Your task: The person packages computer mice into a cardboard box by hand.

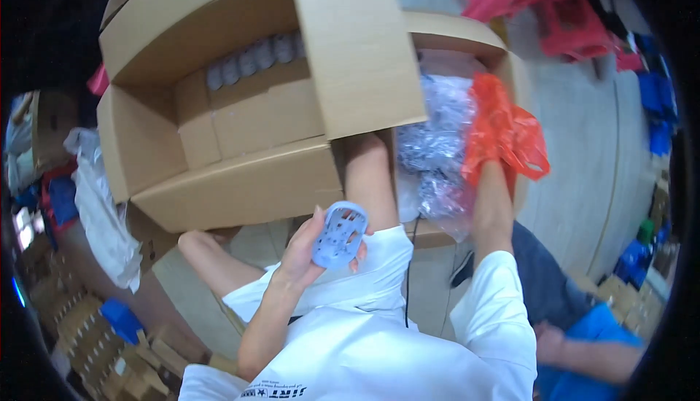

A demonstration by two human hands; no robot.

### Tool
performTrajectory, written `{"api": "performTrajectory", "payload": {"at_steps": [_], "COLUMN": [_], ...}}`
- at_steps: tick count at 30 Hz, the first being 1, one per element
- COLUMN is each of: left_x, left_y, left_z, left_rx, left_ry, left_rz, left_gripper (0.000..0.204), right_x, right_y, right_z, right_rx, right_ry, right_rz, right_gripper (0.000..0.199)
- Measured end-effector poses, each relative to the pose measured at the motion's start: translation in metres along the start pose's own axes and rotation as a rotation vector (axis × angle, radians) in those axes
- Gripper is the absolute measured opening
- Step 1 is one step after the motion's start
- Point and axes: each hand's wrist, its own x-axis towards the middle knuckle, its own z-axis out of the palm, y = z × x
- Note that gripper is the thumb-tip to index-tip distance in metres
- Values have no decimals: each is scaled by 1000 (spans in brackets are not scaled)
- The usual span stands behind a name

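Note:
My left hand point(297, 254) is closed around the edge of a light blue oval plastic shell point(329, 249), which has cut-outs and small holes and looks like the housing of a computer mouse. It is held above my lap. My right forearm point(496, 208) reaches forward into a crumpled red plastic bag point(503, 120). The bag hides my right hand and its fingers. Beside the bag, clear plastic bags point(437, 120) packed with small greyish-blue pieces lie in a cardboard box point(456, 25) on the right.
A large open carton point(233, 189) stands in front on the left, with a row of pale rounded pieces point(251, 58) along its far side. Its flap point(357, 51) leans over my leg. Pink stools point(572, 25) stand far right. A co-worker's arm point(590, 353) shows at lower right.

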Motion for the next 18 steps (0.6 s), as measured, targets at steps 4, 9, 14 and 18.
{"api": "performTrajectory", "payload": {"at_steps": [4,9,14,18], "left_x": [-11,5,-6,-16], "left_y": [19,21,23,19], "left_z": [-2,-1,0,-5], "left_rx": [-108,-133,-163,-175], "left_ry": [192,108,77,83], "left_rz": [144,215,244,239], "left_gripper": [63,64,62,63], "right_x": [40,45,-19,-17], "right_y": [24,3,-30,-17], "right_z": [184,235,319,201], "right_rx": [-139,-266,-339,-365], "right_ry": [864,332,-114,231], "right_rz": [282,193,64,185], "right_gripper": [39,48,57,57]}}
